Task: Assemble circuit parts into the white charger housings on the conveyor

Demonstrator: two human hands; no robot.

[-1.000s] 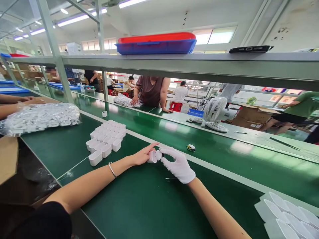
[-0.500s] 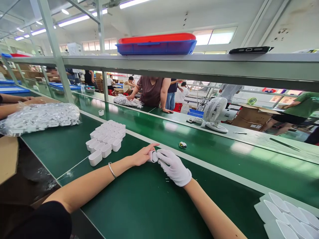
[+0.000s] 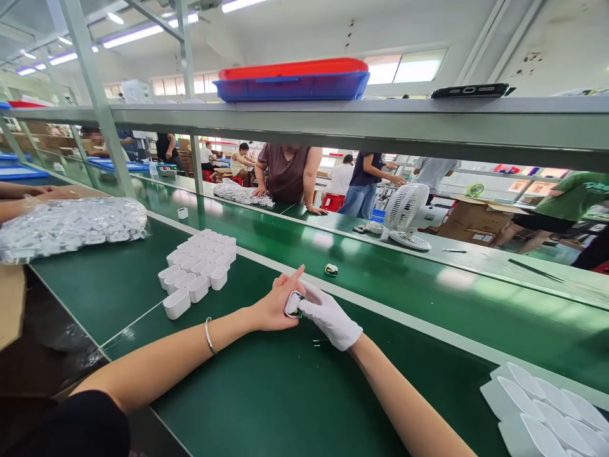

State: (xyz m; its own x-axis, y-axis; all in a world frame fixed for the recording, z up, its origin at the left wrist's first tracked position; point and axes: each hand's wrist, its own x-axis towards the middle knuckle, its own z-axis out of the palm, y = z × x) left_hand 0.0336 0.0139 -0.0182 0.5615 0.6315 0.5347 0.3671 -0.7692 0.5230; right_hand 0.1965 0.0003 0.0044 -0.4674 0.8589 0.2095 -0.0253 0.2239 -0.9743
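My bare left hand (image 3: 278,304), with a silver bangle on the wrist, grips a small white plastic housing (image 3: 290,305) whose open end faces the right. Its index finger points up and away. A small circuit board (image 3: 299,313) with green edges shows at that opening. My right hand (image 3: 330,317), in a white glove, has its thumb and fingers closed on the board at the housing; the fingertips are partly hidden. Left of the hands, a block of white oval housings (image 3: 195,270) stands in rows. Another group of white housings (image 3: 547,412) is at the lower right.
A small board with a white part (image 3: 332,270) lies on the green conveyor belt (image 3: 380,285), and a lone white piece (image 3: 183,213) sits farther left. A plastic bag of white parts (image 3: 76,225) is at left. Opposite are a person (image 3: 288,174) and a white fan (image 3: 405,212). A shelf (image 3: 333,120) crosses overhead.
My left hand has turned the housing so its open end and the board inside show. My right hand's grip has shifted. The small board on the belt appears farther left.
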